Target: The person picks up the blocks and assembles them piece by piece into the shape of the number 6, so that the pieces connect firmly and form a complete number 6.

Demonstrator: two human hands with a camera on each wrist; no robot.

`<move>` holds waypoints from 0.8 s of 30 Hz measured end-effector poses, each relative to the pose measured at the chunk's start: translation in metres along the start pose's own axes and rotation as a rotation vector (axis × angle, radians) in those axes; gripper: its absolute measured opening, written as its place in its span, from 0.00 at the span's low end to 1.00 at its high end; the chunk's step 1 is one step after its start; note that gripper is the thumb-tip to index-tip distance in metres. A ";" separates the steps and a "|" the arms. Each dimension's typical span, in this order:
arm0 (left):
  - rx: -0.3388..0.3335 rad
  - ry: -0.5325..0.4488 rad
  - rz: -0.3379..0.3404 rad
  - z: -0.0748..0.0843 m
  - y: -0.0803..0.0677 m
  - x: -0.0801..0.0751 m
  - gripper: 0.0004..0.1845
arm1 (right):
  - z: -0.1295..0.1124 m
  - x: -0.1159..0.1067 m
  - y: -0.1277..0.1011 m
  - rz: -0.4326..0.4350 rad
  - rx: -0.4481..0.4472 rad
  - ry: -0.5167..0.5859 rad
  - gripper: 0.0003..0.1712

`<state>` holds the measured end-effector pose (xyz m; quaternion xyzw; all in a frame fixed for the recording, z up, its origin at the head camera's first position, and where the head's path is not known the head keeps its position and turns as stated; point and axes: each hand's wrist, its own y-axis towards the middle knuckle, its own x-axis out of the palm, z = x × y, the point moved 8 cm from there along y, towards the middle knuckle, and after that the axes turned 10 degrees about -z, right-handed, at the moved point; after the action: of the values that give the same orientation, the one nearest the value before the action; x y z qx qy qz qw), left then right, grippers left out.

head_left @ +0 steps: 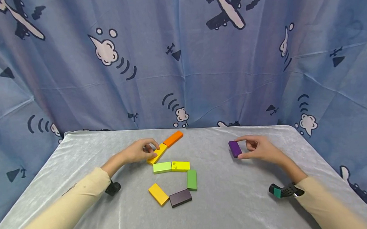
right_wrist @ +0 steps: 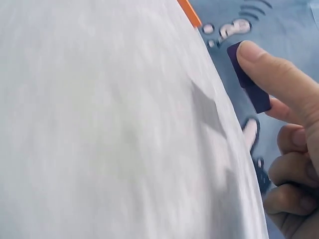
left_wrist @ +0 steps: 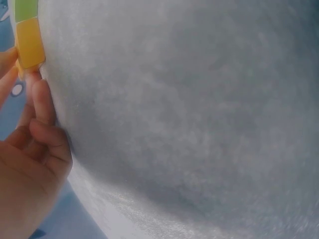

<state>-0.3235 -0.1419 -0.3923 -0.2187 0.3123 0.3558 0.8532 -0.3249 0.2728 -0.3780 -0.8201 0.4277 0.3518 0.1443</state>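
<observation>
One purple block point(head_left: 234, 148), pinched by the right hand point(head_left: 259, 149), lies well right of the orange block point(head_left: 173, 138). The left hand point(head_left: 139, 151) pinches one amber block point(head_left: 157, 153) touching the orange block. Nearer: two yellow, two green, one dark-brown.

Both arms are covered by cream long sleeves point(head_left: 68, 206); a black wrist strap point(head_left: 113, 188) and a black-and-teal strap point(head_left: 284, 190) are worn.
</observation>
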 end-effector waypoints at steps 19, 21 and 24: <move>0.008 -0.023 0.010 -0.001 0.001 -0.001 0.11 | -0.066 0.060 0.039 -0.062 -0.093 0.077 0.32; 0.004 -0.022 0.013 -0.001 0.001 -0.001 0.11 | -0.071 0.066 0.043 -0.069 -0.088 0.074 0.32; 0.005 -0.016 0.009 -0.001 0.002 -0.001 0.11 | -0.078 0.075 0.047 -0.084 -0.079 0.079 0.33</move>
<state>-0.3256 -0.1418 -0.3924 -0.2124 0.3075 0.3604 0.8546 -0.2986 0.1582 -0.3720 -0.8556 0.3840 0.3295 0.1094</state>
